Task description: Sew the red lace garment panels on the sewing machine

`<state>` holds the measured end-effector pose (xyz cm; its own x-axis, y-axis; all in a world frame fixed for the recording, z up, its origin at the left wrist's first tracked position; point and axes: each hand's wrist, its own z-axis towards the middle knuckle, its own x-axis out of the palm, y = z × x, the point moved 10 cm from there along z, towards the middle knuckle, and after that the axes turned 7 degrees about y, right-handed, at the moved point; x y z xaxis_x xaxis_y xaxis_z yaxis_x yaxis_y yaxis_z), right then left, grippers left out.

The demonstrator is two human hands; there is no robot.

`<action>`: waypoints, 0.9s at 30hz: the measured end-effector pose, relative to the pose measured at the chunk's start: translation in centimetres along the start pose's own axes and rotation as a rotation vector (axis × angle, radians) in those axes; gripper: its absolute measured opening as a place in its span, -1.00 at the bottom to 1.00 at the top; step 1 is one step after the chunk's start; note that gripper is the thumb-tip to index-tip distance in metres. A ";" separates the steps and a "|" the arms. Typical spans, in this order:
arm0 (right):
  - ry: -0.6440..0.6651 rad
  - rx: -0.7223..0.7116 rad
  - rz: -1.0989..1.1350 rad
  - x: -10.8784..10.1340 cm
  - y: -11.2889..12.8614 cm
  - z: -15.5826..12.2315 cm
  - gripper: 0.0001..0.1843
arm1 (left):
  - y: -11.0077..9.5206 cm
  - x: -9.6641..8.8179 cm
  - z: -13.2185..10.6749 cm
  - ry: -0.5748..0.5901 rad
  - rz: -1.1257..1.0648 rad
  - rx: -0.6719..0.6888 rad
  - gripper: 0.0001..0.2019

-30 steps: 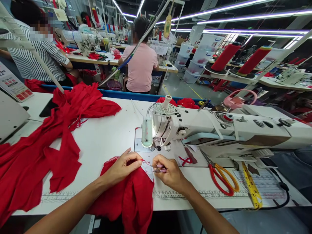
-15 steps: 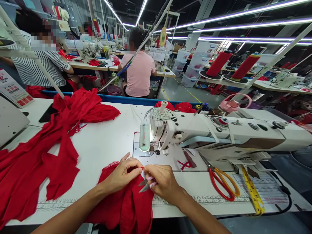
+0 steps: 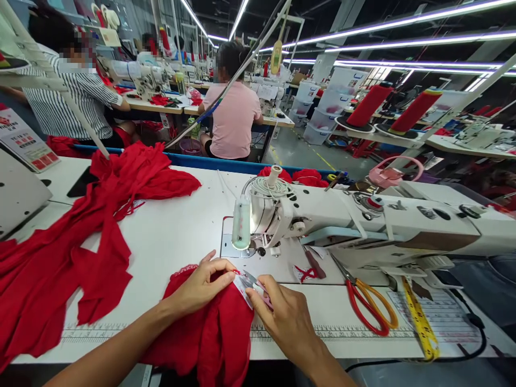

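My left hand (image 3: 209, 285) pinches the edge of a red garment (image 3: 201, 333) that hangs over the table's front edge. A white label (image 3: 243, 286) shows on the cloth beside my left fingertips. My right hand (image 3: 282, 312) grips small pink-handled thread snips (image 3: 258, 288). Their blades point up and left, close to the cloth edge at my left fingers; whether they touch the cloth I cannot tell. Just beyond both hands stands a white sewing machine (image 3: 342, 217), its lamp (image 3: 241, 223) over the needle plate.
Red fabric (image 3: 100, 236) is heaped at the left. To the right lie orange-and-red-handled scissors (image 3: 371, 306), a yellow tape measure (image 3: 419, 322) and a maroon-handled tool (image 3: 314, 264). A ruler strip (image 3: 330, 332) runs along the front edge. Other people sit at machines beyond, one in a pink shirt (image 3: 234, 118).
My right hand has let go of the cloth edge and shifted slightly right. The snips have turned from pointing left below my fingers to pointing up at the edge. My left hand keeps its pinch.
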<state>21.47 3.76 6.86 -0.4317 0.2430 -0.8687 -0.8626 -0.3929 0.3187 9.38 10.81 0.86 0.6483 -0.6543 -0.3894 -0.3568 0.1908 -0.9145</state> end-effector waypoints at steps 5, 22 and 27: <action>-0.059 0.003 -0.083 0.5 0.5 -0.4 -0.66 | -0.1 -0.1 0.0 -0.006 0.010 -0.006 -0.73; -0.207 0.046 -0.198 0.3 1.6 -0.9 -0.67 | -0.6 0.0 0.0 -0.003 -0.007 -0.014 -0.73; -0.250 0.027 -0.228 0.4 2.3 -0.8 -0.65 | -0.5 0.2 0.0 0.011 0.006 -0.011 -0.72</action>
<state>19.53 2.21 6.96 -0.2750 0.5334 -0.7999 -0.9496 -0.2808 0.1392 9.66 10.62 1.22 0.6387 -0.6614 -0.3933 -0.3680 0.1864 -0.9110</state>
